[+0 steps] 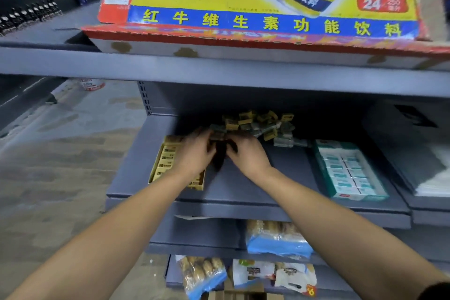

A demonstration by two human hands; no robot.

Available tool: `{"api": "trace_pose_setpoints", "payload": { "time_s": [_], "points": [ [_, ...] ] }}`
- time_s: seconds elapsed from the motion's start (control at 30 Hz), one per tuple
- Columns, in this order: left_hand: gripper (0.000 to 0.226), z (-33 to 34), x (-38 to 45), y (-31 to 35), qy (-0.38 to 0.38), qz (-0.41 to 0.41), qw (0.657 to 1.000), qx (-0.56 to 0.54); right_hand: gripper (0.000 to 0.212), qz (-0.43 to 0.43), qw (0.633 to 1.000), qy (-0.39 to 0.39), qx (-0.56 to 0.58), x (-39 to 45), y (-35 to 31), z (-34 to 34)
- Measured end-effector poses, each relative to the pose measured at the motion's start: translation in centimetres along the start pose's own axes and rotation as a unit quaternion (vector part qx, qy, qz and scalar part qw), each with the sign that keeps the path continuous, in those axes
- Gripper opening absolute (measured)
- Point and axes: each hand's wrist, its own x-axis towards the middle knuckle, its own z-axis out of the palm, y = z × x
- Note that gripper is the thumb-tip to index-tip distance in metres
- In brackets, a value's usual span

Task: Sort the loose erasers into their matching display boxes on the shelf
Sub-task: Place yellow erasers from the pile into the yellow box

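Observation:
A heap of loose erasers point(260, 124), some in yellow sleeves and some in green, lies at the back of the grey middle shelf point(243, 192). A yellow display box point(165, 161) with yellow erasers stands at the shelf's left. A green-and-white display box point(350, 173) full of green erasers stands at the right. My left hand point(194, 151) reaches over the yellow box, fingers curled at the near edge of the heap. My right hand point(246, 151) is beside it, fingers curled at the same edge. What either hand holds is hidden in shadow.
The shelf above carries a large yellow, red and blue drink carton point(263, 2) that overhangs its edge. Bagged snacks point(275, 241) fill the lower shelves. A white stack point(433, 178) sits on the neighbouring shelf at the right. The floor point(60, 153) lies to the left.

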Motion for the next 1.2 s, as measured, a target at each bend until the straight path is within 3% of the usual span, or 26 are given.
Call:
{"api": "trace_pose_setpoints", "payload": {
  "time_s": [0.3, 0.53, 0.7, 1.0, 1.2],
  "points": [
    [0.030, 1.7, 2.7, 0.9, 0.003, 0.049, 0.998, 0.038, 0.022, 0.020, 0.997, 0.013, -0.069, 1.7, 3.3, -0.9],
    [0.027, 1.4, 3.8, -0.1, 0.014, 0.033, 0.999, 0.036, 0.045, 0.035, 0.994, -0.026, -0.097, 5.0, 3.5, -0.1],
    [0.027, 1.0, 3.5, -0.7, 0.017, 0.028, 0.999, 0.026, 0.044, 0.074, 0.989, -0.065, -0.109, 6.1, 3.9, 0.4],
    [0.033, 1.0, 3.2, -0.4, 0.002, 0.027, 0.999, 0.043, 0.046, -0.001, 0.993, -0.043, -0.109, 4.6, 3.0, -0.6],
    [0.037, 1.5, 2.9, 1.8, 0.015, 0.032, 0.999, 0.012, 0.052, -0.043, 0.998, -0.012, -0.044, 2.2, 2.6, -1.8]
  ]
}}
